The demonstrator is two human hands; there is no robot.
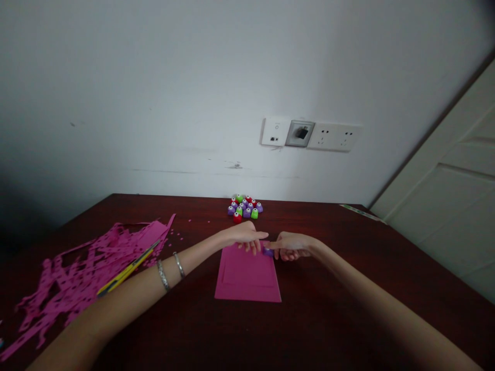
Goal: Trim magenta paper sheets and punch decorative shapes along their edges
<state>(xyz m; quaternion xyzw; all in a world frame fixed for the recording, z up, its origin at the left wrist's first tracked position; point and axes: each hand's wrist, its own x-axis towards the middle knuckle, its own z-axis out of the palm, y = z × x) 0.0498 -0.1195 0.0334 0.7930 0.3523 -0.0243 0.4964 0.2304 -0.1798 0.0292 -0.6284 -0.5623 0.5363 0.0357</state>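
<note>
On the table lies a pink sheet of paper [247, 288] with a smaller pink rectangle on it. A small purple craft punch [268, 251] sits at the sheet's upper right corner. My right hand [293, 245] is closed on this punch, a finger laid across its top and the others curled beside it. Over the sheet's top edge is my left hand [244, 236], its index finger stretched toward the punch and its other fingers hanging apart, near or on the paper. Whether those fingertips touch the sheet is hard to tell.
Several red, green and purple punches [243, 208] stand grouped beyond my hands. Pink paper scraps [81, 273] full of holes spread at the left, under a yellow utility knife [127, 269]. A pale strip [362, 213] lies at the back right. Behind rises a wall [174, 103] with sockets.
</note>
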